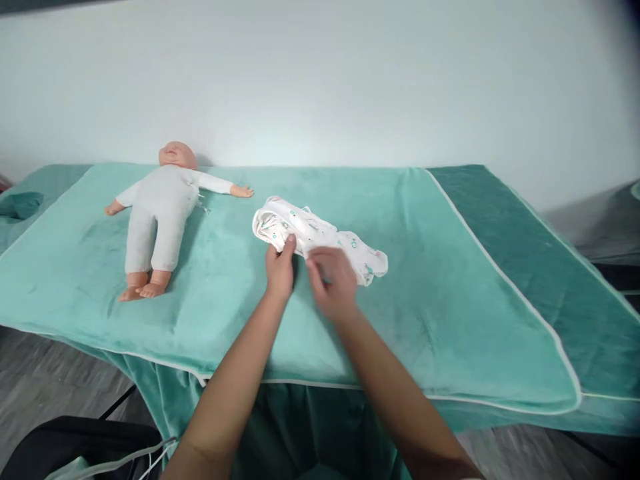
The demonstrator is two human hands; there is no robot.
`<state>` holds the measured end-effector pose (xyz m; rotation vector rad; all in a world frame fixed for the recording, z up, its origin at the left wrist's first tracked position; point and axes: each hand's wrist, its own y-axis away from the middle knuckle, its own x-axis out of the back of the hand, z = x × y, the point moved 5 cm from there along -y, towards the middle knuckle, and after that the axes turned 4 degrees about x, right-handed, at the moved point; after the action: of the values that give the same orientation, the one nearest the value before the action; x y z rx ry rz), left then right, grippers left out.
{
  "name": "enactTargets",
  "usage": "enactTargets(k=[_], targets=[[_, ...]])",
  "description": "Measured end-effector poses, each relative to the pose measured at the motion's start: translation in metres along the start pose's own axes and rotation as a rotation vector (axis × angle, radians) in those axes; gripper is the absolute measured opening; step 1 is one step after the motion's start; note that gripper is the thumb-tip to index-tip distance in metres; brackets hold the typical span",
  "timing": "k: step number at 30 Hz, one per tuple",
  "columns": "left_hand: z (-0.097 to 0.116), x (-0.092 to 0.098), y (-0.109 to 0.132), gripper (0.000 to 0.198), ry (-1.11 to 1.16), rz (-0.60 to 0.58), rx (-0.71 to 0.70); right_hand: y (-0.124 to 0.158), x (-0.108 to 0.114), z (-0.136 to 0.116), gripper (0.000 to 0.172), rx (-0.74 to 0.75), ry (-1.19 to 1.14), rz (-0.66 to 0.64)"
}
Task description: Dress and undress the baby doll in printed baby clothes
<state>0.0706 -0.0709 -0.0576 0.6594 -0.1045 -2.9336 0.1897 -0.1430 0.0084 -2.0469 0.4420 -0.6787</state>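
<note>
A white baby garment [320, 230] with small green prints lies bunched and elongated near the middle of the bed, its left end rolled into a loop. My left hand [281, 267] grips its lower left edge, thumb on top. Over the near edge of the cloth, my right hand [333, 277] is slightly blurred, with thumb and forefinger pinched together at the fabric. To the left, a baby doll [163, 207] with a white cloth body lies on its back, arms spread and apart from the garment.
A light green plush cover [440, 320] with white piping lies over a darker green sheet [530, 247]. The white wall [320, 80] runs along the far edge. At the bottom left are a black chair [75, 440] and a pale cable [120, 460].
</note>
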Motion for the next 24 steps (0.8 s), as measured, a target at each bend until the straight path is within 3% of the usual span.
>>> enactTargets(k=[3, 10, 14, 17, 22, 24], targets=[[0.003, 0.004, 0.001, 0.038, 0.02, 0.059, -0.065, 0.024, -0.022, 0.003, 0.02, -0.119, 0.015, -0.228], [0.006, 0.0, 0.001, 0.031, 0.133, 0.028, -0.042, 0.023, -0.008, 0.027, 0.044, -0.386, 0.359, -0.158], [0.008, -0.004, 0.005, 0.033, 0.2, -0.047, 0.05, 0.022, 0.006, 0.018, 0.036, -0.329, 0.415, -0.013], [0.009, -0.008, 0.006, 0.034, 0.238, -0.133, 0.141, 0.024, 0.016, 0.02, 0.024, -0.354, 0.325, 0.127], [0.01, -0.001, -0.004, 0.034, 0.297, -0.145, 0.266, 0.035, 0.036, 0.046, 0.022, -0.611, 0.286, 0.431], [0.009, 0.0, -0.006, 0.037, 0.249, -0.229, 0.354, 0.04, 0.04, 0.053, 0.021, -0.715, 0.247, 0.499]])
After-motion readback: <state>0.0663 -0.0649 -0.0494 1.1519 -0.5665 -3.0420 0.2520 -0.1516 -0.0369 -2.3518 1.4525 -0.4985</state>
